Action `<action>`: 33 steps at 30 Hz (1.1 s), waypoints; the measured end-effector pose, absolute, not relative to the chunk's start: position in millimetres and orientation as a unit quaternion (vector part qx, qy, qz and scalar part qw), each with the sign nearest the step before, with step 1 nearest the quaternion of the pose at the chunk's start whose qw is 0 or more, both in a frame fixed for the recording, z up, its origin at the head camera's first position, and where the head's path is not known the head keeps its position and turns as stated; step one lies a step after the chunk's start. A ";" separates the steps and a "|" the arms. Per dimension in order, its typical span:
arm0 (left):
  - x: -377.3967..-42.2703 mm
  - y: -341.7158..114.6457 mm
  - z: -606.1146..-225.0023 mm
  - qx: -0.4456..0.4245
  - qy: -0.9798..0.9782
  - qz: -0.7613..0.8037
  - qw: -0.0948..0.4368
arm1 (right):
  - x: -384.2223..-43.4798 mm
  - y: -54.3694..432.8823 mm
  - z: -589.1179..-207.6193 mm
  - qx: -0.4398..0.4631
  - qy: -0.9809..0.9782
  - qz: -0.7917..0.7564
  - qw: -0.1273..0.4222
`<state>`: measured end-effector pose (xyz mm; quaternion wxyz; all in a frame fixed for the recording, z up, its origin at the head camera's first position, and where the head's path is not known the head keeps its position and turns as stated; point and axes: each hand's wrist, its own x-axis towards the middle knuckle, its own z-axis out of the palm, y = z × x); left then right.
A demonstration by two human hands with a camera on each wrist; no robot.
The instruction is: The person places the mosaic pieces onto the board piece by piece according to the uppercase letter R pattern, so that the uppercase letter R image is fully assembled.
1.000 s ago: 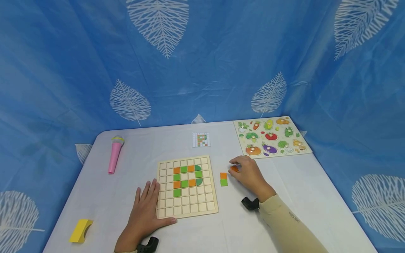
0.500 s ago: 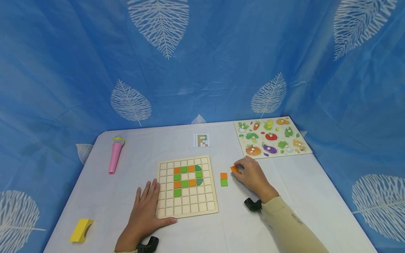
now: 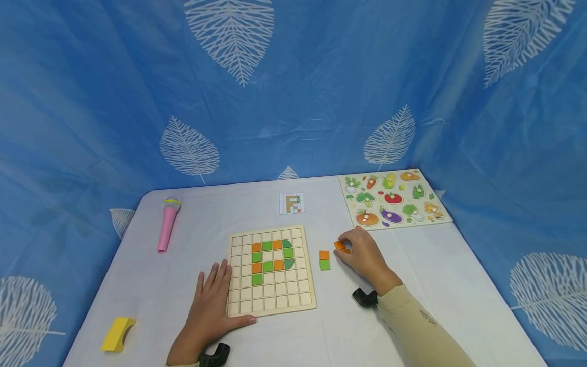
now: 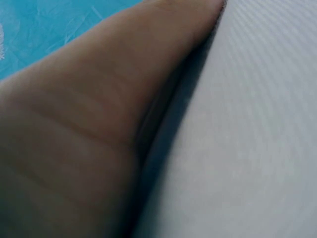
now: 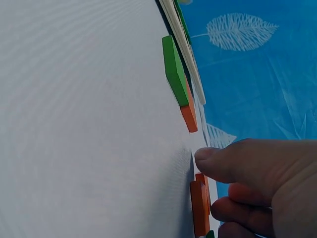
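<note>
My left hand [image 3: 207, 305] lies flat with spread fingers at the left edge of a wooden grid board [image 3: 286, 300], thumb along its near edge. Square orange and green tiles and rounded dark green ones sit in its cells, forming a loop with a stem. Right of the board, my right hand [image 3: 365, 255] pinches an orange tile [image 3: 339, 245] between thumb and index finger, low at the table. Another orange tile [image 5: 199, 208] shows beside the curled fingers in the right wrist view, with a sliver of green below. The left wrist view shows only blurred hand [image 4: 74, 129] and cloth.
Between board and right hand lie an orange tile [image 3: 324, 255] and a green tile [image 3: 324, 265], edge to edge. Behind the board is a small pattern card [image 3: 291, 203]. A vegetable puzzle [image 3: 394, 199] lies back right; a pink toy microphone [image 3: 167, 224] and yellow arch block [image 3: 117, 335] lie left.
My right hand has shifted slightly right, and its thumb and index finger have closed in on the orange tile. More orange shows beside them. My left hand has stayed in place.
</note>
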<state>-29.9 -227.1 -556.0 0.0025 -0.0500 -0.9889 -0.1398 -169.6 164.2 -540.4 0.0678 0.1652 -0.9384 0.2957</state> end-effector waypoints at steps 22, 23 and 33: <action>-30.5 -226.2 -553.0 -0.052 -0.988 -0.143 0.013 | -169.3 162.7 -539.2 0.167 -0.936 0.299 0.080; -30.6 -226.2 -552.9 -0.052 -0.989 -0.141 0.012 | -169.3 162.6 -539.0 0.167 -0.936 0.300 0.080; -31.4 -226.2 -551.8 -0.048 -0.989 -0.140 -0.008 | -168.7 161.5 -539.5 0.169 -0.932 0.312 0.078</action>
